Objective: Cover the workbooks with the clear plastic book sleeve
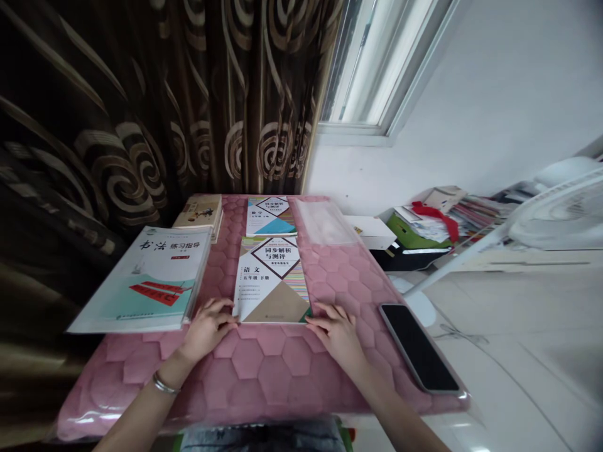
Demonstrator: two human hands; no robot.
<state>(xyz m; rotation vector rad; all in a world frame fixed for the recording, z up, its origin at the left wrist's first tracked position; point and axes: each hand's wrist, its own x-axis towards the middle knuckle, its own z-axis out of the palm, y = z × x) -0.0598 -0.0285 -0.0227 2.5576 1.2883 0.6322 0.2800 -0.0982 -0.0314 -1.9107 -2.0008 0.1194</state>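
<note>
In the head view, a white-and-tan rectangular paper workbook [272,284] lies between the left hand [206,329] and right hand [339,333], equally near, long axis pointing away from their fingers. Loosely bent, these touch its near corners; whether they pinch cannot be told.

I'm facing a homely room: a patterned curtain [226,113] is hanging left, a fan [560,213] standing right, a pink quilted surface [268,373] lying near.

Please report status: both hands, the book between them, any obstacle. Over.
Left hand and right hand at near corners of tan-and-white book. Book flat on pink tabletop. Blue-cornered book directly beyond, phone off right.
</note>
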